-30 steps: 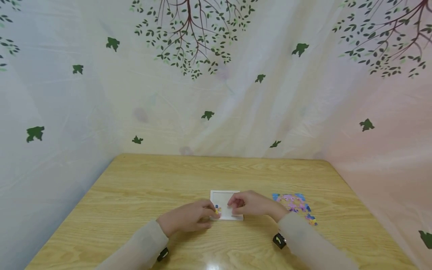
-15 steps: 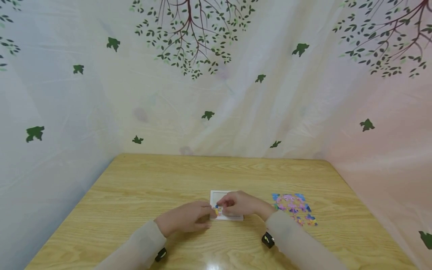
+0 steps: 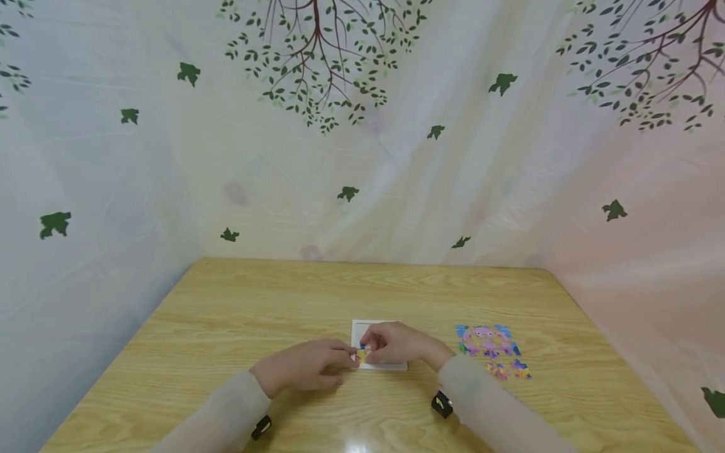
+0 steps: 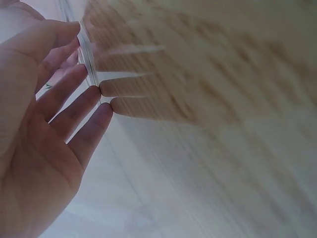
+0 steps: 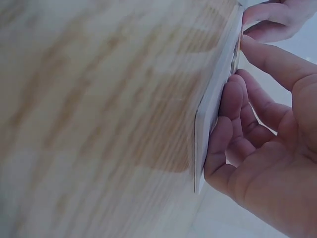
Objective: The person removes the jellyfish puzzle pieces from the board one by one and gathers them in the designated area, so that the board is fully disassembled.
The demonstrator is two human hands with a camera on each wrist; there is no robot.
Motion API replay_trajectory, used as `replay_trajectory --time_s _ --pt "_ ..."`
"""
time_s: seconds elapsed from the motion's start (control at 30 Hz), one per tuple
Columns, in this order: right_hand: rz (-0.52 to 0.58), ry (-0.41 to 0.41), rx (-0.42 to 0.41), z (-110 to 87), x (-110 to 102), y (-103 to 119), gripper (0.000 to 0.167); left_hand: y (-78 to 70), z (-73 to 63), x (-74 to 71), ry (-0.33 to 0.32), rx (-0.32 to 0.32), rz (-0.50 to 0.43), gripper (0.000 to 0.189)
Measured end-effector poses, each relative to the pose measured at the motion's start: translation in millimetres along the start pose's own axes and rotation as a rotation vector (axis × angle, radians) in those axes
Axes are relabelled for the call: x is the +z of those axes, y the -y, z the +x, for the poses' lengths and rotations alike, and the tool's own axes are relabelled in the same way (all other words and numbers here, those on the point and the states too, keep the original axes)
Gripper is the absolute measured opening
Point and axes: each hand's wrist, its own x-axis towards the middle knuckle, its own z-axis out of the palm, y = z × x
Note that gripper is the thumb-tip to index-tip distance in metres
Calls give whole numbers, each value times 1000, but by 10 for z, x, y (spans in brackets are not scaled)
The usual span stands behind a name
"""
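A small white puzzle tray (image 3: 358,328) lies on the wooden table, with a few yellow and pink pieces (image 3: 360,356) at its near left corner. My left hand (image 3: 303,365) rests at that corner, fingertips close to the pieces. In the left wrist view its fingers (image 4: 89,121) are fairly straight, their tips at the table surface. My right hand (image 3: 399,341) reaches over the tray and pinches a puzzle piece between thumb and index finger, largely hidden by the fingers. In the right wrist view its other fingers (image 5: 218,148) curl against the tray edge (image 5: 203,134).
Right of the tray, a partly joined pink and blue puzzle picture (image 3: 484,340) lies flat. Several loose pieces (image 3: 498,370) sit just in front of it. A printed curtain (image 3: 362,157) surrounds the wooden table (image 3: 255,296) at the back and sides.
My right hand has moved left across the tray to the pieces at the near left corner, uncovering loose pieces at the right. My left hand has shifted slightly left.
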Motion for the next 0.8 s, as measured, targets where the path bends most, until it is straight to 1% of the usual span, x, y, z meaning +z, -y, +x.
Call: replay_trajectory --time_s 0.07,0.23,0.37,0.47,0.6,0.8 --pt "5 -6 4 9 11 17 22 -2 -2 -4 2 -10 -16 28" --pt "13 -20 13 17 22 52 22 8 -5 -12 3 -13 -45 28" --pt "6 -30 37 25 29 50 24 21 -4 -23 23 -24 -101 31" --pt "18 -34 58 31 33 45 27 26 5 -28 25 -24 -122 31" --pt "48 -42 62 27 36 36 28 28 16 -34 14 -17 -126 31" --pt "93 -70 76 4 43 7 23 22 19 -37 19 -11 -106 34"
